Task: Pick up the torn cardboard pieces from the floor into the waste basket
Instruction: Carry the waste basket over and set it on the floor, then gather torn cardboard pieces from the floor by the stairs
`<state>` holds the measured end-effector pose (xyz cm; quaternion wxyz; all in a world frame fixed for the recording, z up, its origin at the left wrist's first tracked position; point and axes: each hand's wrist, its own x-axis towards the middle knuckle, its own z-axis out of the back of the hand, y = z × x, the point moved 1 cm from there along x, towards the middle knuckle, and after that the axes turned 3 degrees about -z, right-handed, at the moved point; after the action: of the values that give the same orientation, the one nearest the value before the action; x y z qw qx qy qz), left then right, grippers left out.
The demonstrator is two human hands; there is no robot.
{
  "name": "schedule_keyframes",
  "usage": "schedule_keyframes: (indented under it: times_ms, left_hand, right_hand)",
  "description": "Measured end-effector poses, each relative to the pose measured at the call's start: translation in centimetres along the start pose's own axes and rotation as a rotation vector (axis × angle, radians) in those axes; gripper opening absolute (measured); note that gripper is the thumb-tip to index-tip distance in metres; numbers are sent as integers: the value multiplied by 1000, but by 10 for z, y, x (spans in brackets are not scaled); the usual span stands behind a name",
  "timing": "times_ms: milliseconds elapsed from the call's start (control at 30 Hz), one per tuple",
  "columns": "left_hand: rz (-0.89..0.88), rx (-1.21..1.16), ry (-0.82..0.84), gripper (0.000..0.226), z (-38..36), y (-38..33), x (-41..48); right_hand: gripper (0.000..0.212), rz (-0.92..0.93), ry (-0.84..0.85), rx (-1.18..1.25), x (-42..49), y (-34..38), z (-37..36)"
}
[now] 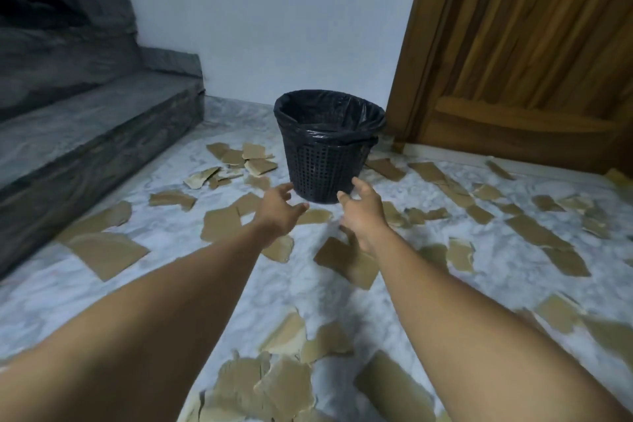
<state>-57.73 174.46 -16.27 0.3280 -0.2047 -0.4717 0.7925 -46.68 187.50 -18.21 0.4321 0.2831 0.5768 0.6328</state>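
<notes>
A black mesh waste basket lined with a black plastic bag stands upright on the marble floor near the back wall. Several torn brown cardboard pieces lie scattered all around it, such as a large piece at the left, one under my right wrist and a cluster near me. My left hand and my right hand reach forward, fingers spread, just in front of the basket's base. Neither hand holds anything.
Dark stone stair steps rise along the left. A wooden door stands at the back right, and a pale wall runs behind the basket. More cardboard strips lie across the floor at the right.
</notes>
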Motion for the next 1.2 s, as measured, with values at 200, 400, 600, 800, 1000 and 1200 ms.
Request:
schedule_keyframes:
  times_ms: [200, 400, 600, 800, 1000, 1200]
  left_hand:
    - [91, 538, 298, 64, -22, 82, -124]
    - [95, 883, 417, 42, -39, 129, -196]
    - [78, 939, 381, 47, -36, 152, -214]
    - [60, 854, 285, 55, -40, 153, -212]
    - [158, 499, 332, 34, -21, 149, -187]
    - [331, 286, 366, 34, 20, 140, -163]
  right_hand:
    - [59, -101, 268, -538, -134, -83, 12]
    - [66, -135, 491, -1010, -231, -130, 26]
    - [71, -55, 399, -1150, -261, -162, 9]
    - [83, -152, 327, -1119, -254, -172, 6]
    - [29, -286, 533, -949, -230, -169, 16]
    - [26, -380, 565, -803, -205, -151, 29]
